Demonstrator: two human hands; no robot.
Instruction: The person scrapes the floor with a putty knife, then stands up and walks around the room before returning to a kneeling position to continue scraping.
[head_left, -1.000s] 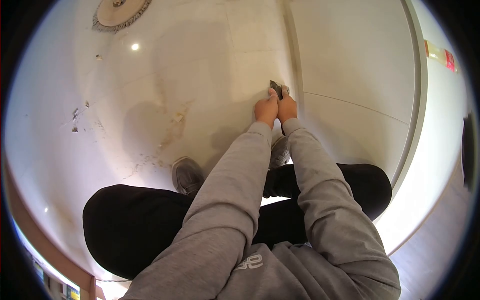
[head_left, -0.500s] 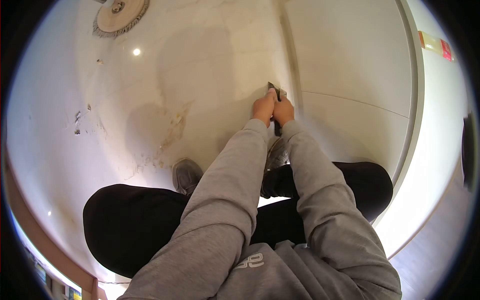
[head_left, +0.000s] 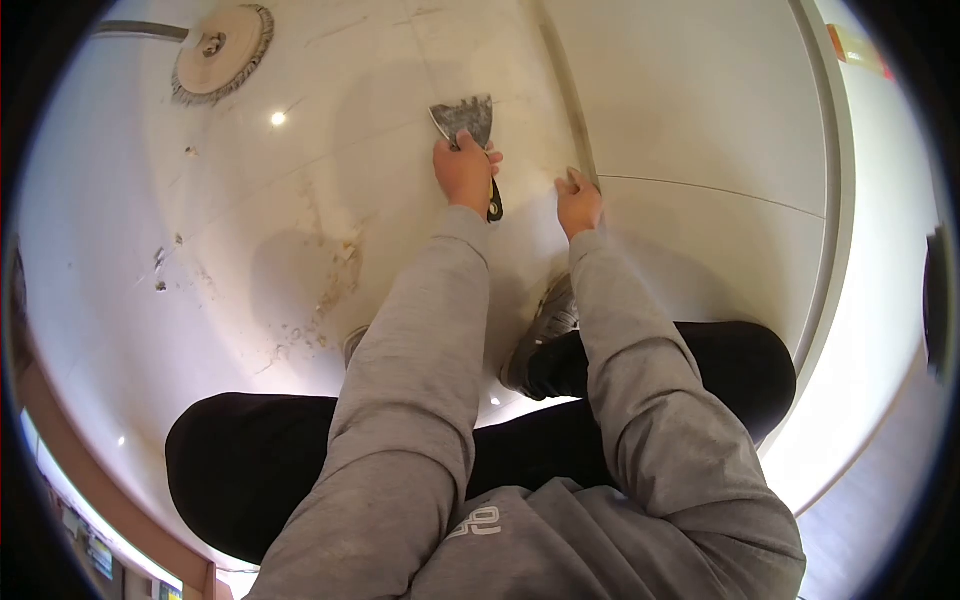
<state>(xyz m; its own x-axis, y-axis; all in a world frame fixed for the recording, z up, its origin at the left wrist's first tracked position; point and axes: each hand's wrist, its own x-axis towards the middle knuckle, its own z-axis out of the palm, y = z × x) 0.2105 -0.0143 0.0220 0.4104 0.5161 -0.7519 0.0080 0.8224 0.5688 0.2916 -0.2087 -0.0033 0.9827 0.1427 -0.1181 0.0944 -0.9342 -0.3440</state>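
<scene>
My left hand [head_left: 463, 178] is wrapped around the handle of a putty knife [head_left: 467, 119]. The wide, smeared metal blade points away from me, over the pale tiled floor [head_left: 390, 180]. The black handle end shows below my palm. To the right, my right hand [head_left: 579, 207] is apart from the knife, close to the seam at the foot of the white panel [head_left: 700, 110]. Its fingers are curled in, thumb near the fingertips; whether anything small is between them I cannot make out.
A round fringed brush head [head_left: 222, 55] on a metal pole [head_left: 140, 31] lies at the upper left. Brown residue [head_left: 340, 275] and small crumbs [head_left: 160, 260] mark the floor. A bottle [head_left: 858, 50] lies at the upper right. My shoe [head_left: 545, 335] is below my right hand.
Both hands were together at the putty knife by the panel seam. My left hand has carried the knife left and forward; my right hand has let go and stays near the seam.
</scene>
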